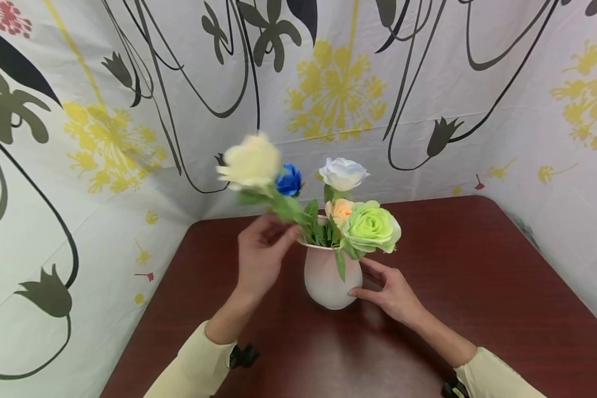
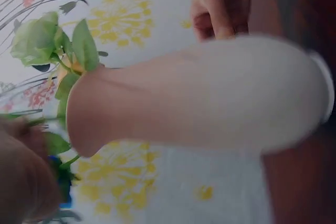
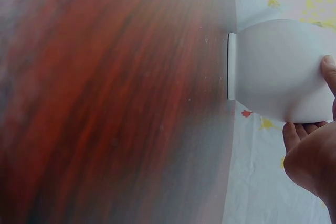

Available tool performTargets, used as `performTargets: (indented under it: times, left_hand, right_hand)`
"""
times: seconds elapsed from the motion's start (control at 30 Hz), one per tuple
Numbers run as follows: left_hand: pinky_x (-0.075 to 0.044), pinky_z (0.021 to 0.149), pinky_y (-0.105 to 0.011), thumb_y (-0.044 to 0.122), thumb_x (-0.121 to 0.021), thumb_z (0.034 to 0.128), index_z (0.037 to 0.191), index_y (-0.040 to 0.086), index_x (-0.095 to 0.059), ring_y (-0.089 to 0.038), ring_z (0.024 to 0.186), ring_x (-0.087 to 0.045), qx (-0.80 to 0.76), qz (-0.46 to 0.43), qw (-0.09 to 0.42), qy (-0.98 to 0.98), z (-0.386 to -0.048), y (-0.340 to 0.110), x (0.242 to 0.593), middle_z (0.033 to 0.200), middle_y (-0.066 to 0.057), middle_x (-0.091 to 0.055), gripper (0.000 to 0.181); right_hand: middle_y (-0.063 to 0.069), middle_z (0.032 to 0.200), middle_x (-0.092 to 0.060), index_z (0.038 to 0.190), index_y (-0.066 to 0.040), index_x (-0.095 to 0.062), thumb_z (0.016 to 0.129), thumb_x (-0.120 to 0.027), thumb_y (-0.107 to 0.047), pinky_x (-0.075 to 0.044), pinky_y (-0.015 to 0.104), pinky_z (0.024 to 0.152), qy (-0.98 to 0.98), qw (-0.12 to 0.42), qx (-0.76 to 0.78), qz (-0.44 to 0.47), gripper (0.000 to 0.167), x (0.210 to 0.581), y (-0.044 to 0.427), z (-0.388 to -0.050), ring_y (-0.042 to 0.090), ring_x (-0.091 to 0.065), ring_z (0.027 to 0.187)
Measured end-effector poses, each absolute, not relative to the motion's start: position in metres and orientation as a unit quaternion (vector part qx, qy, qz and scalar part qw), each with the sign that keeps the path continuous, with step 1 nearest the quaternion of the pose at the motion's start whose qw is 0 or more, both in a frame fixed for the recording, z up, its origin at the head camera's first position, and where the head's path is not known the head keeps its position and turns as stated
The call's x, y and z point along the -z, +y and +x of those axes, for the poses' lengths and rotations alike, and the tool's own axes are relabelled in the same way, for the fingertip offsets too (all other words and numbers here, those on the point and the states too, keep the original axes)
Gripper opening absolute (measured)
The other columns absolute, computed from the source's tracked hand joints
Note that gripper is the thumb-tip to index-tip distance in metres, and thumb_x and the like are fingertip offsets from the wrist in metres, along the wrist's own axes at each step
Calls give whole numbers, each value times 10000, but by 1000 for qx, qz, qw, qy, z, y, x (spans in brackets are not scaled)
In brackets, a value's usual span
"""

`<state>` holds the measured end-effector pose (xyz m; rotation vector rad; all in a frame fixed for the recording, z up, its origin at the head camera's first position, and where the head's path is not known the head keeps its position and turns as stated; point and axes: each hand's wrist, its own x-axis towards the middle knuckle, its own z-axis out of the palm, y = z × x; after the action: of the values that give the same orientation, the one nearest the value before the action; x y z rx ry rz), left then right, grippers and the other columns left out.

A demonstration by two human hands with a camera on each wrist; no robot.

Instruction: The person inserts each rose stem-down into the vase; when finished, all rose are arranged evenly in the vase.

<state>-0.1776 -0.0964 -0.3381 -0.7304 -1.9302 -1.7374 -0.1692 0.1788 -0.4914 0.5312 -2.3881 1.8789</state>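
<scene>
A white vase [image 1: 328, 282] stands upright on the table, holding several artificial flowers. My left hand [image 1: 261, 251] pinches the green stem of a cream rose [image 1: 251, 161] beside the vase's left rim. The cream bloom, blurred, leans left above the hand; the stem's lower end is hidden among leaves. Against the vase's right side, my right hand [image 1: 395, 293] holds it, thumb in front and fingers behind, as the right wrist view also shows. In the vase are a blue rose [image 1: 289, 179], a pale bluish-white rose [image 1: 343, 174], a peach rose [image 1: 340, 210] and a large green rose [image 1: 372, 225].
The dark red-brown wooden table [image 1: 457, 243] extends around the vase. Behind it and along both sides hangs a white cloth [image 1: 189, 110] printed with grey, black and yellow flowers. Dark straps with small devices [image 1: 244, 356] sit at the wrists.
</scene>
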Motion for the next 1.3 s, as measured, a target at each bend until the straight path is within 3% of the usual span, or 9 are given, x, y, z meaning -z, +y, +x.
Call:
performTargets:
  times: [0.17,0.23,0.3,0.47,0.6,0.9,1.3]
  left_hand:
    - [-548,941,-403,258,-923,865,1271,217,-781,-135,1115,-632,487,-221,155,-830,-163,-118,346,1271,77,-716,433]
    - [-541,986,-482,290,-914,875,1333,246,-743,-160,1165,-623,498,-192,135,-835,-159,-131,355,1322,67,-698,491]
    - [-524,1047,-492,307,-894,898,1370,264,-710,-158,1227,-613,523,-168,116,-828,-159,-143,367,1348,71,-688,509]
    - [-486,1135,-389,262,-871,924,1406,243,-678,-163,1322,-597,572,-143,108,-800,-163,-169,391,1385,83,-675,519]
    - [-455,1165,-444,199,-860,933,1418,194,-667,-191,1353,-588,583,-139,117,-792,-166,-181,403,1392,65,-676,522]
    - [-468,1155,-403,138,-864,921,1422,182,-660,-211,1360,-590,582,-147,122,-790,-170,-192,416,1397,37,-679,542]
    - [-466,1155,-404,178,-879,912,1445,185,-635,-233,1371,-587,556,-152,112,-809,-172,-197,429,1410,27,-671,587]
  right_hand:
    - [162,1550,-545,1543,-57,-545,859,-919,-157,-552,495,1032,-761,24,-622,181,786,492,177,-170,344,-566,1373]
    - [158,1554,-542,1548,-64,-540,860,-919,-162,-548,501,1037,-760,23,-623,182,792,492,177,-170,340,-564,1375]
    - [156,1552,-545,1552,-71,-539,860,-920,-171,-555,480,1034,-764,25,-620,177,796,491,179,-168,339,-567,1374]
    - [160,1556,-540,1556,-68,-533,863,-918,-171,-567,427,1024,-768,25,-617,170,800,489,181,-167,347,-560,1380]
    - [166,1554,-541,1555,-57,-531,862,-918,-161,-560,454,1030,-766,24,-619,172,801,491,180,-168,350,-560,1379]
    - [178,1561,-532,1560,-49,-521,867,-915,-159,-553,491,1035,-770,23,-613,172,805,490,178,-168,366,-558,1381]
    - [116,1559,-548,1562,-95,-534,864,-922,-206,-524,538,1064,-782,26,-595,183,807,483,179,-167,337,-553,1396]
